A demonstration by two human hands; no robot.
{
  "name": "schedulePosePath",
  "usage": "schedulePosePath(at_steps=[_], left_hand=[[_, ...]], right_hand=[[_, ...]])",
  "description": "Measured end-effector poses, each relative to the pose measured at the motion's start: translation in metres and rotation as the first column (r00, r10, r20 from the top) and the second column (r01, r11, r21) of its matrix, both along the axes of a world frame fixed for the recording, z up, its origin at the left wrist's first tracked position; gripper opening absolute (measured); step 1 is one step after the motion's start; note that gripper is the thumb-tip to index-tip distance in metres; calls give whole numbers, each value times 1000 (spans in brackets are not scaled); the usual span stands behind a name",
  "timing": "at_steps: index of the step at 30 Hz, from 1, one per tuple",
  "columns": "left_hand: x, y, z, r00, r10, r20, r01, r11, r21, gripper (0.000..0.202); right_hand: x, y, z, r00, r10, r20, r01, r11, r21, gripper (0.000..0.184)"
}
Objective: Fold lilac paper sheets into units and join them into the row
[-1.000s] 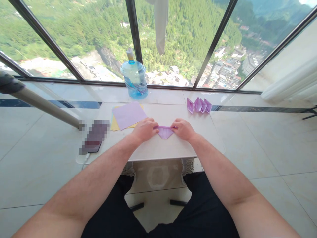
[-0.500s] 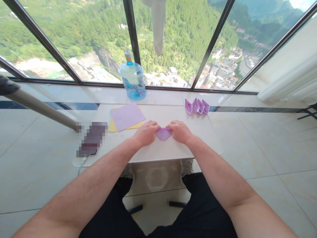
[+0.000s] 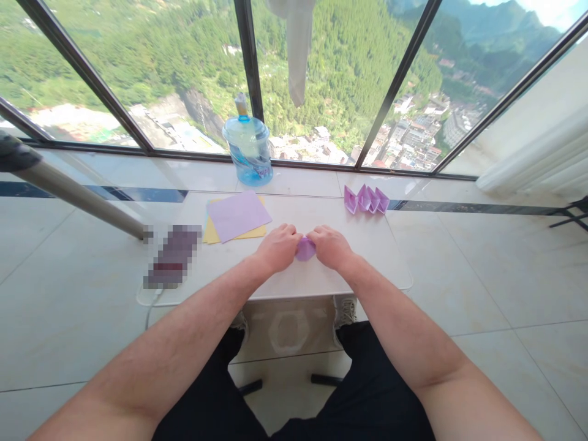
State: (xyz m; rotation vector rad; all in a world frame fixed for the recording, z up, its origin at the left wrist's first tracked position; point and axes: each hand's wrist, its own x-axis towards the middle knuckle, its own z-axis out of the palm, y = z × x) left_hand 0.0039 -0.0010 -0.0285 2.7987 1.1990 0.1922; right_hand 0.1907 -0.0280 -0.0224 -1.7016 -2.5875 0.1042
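A small folded piece of purple paper (image 3: 305, 249) lies at the middle of the white table, pinched from both sides. My left hand (image 3: 280, 247) is closed on its left edge, and my right hand (image 3: 328, 246) grips the right edge, fingers curled. The fingertips hide the paper's upper corners. Left of my hands, a flat purple sheet (image 3: 239, 214) rests over yellow paper (image 3: 212, 235). At the table's back right, several folded purple paper pieces (image 3: 366, 199) stand in a row.
The white low table (image 3: 294, 283) has a blurred-out phone-like object (image 3: 173, 257) with a white cable at its left end. Behind it, a blue water jug (image 3: 249, 153) stands by the window. A slanted grey pole (image 3: 87, 193) runs along the left.
My hands have drawn closer together over the folded purple paper, so less of it shows between them. The view has shifted slightly; the other papers lie as before.
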Motion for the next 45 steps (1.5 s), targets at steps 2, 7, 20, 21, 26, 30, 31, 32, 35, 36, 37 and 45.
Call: schedulePosePath(at_steps=[2,7,20,21,26,30,31,32,35,36,37,45], left_hand=[[1,1,0,1000,-2,2,2,1000,-2,19],[1,-4,-1,1000,-6,8,6,1000,10,24],[1,-21,0,1000,4,-11,-3,999,38,31],[1,-22,0,1000,4,2,-5,999,38,29],[-3,-27,0,997,-20,71,19,1000,16,46],[-3,-29,-2,997,-27,73,25,999,20,43],[-2,-30,-2,997,-22,71,21,999,24,41],[-2,-30,-2,997,-17,69,15,999,28,40],[1,-33,-1,998,-3,62,0,999,41,35],[2,-34,-1,998,0,57,-2,999,44,34],[2,-35,0,999,3,51,-5,999,47,33],[8,-43,1,999,42,-7,-42,996,76,37]], right_hand=[[1,1,-1,1000,0,-4,0,1000,-9,23],[2,-4,-4,999,-7,34,7,1000,19,24],[-2,-19,-6,993,-8,119,-2,997,81,26],[-2,-19,-6,993,-9,117,-1,997,80,25],[1,-19,-8,995,-5,103,-2,997,75,24],[2,-18,-8,995,42,95,-51,994,95,25],[2,-18,-9,994,53,98,-64,992,105,25],[3,-18,-9,993,61,102,-73,991,114,24],[4,-18,-10,992,69,103,-83,988,130,23],[4,-18,-11,992,71,100,-84,988,132,22],[4,-18,-11,993,73,97,-85,987,134,22],[7,-17,-17,994,69,81,-81,985,151,21]])
